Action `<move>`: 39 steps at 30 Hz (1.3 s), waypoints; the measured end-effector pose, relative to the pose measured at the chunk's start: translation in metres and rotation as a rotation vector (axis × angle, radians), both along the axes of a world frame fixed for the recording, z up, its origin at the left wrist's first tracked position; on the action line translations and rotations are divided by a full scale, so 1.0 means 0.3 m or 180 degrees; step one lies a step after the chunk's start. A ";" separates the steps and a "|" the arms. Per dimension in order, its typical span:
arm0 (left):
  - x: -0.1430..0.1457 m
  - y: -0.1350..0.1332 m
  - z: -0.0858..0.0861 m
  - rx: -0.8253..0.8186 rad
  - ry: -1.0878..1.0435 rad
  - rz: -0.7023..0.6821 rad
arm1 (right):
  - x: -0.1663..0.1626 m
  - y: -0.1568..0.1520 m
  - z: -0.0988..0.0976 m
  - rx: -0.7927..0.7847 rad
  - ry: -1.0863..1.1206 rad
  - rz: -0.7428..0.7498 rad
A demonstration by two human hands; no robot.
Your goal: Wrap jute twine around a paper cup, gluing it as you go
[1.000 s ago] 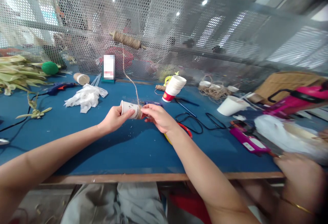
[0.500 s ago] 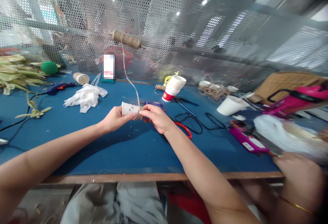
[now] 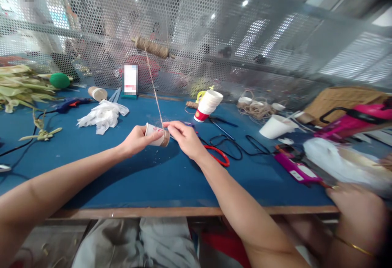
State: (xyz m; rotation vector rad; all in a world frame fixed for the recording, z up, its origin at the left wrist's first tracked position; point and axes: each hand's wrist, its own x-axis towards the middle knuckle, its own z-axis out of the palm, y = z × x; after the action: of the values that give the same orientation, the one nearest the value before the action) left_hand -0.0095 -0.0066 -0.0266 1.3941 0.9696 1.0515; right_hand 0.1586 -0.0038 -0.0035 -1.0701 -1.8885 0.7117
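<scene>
A small white paper cup [image 3: 155, 135] lies sideways in my left hand [image 3: 136, 140], fingers wrapped round its open end. Brown twine is wound round the cup's base. My right hand [image 3: 183, 138] pinches the twine [image 3: 156, 98] just above the cup. The twine runs taut up to a spool [image 3: 152, 48] hung on the perforated metal screen. Both hands hover over the blue table [image 3: 147, 178], near its middle.
Red-handled scissors [image 3: 218, 155] and black cables lie right of my hands. A stack of paper cups [image 3: 207, 104], white plastic [image 3: 102, 115], a blue glue gun [image 3: 72, 103], green leaves [image 3: 18, 86] and a pink glue gun [image 3: 295, 170] surround them. Another person's hand [image 3: 358, 215] is at lower right.
The twine has gone from slack to taut. My right hand moved slightly left and up along the cup, and the cup tilted a little.
</scene>
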 end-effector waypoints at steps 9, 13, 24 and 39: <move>0.005 -0.006 0.001 0.0144 0.0422 0.0075 | -0.034 -0.014 -0.029 -0.0186 0.0194 0.0642; 0.005 0.001 -0.013 0.0167 0.0429 0.0044 | -0.015 0.005 -0.023 -0.0380 0.0357 0.0409; 0.006 0.000 -0.010 -0.0084 0.0487 0.0087 | 0.241 0.196 -0.009 -0.0752 -0.1867 -0.1761; -0.034 0.074 -0.048 -0.0584 0.0331 0.0616 | 0.184 0.032 0.102 -0.1331 0.0388 -0.0438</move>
State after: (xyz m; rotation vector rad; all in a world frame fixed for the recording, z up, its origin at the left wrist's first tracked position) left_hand -0.0198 0.0157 -0.0409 1.2314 1.2653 1.0106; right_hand 0.2137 0.0059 0.0272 -1.3661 -1.5809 1.0956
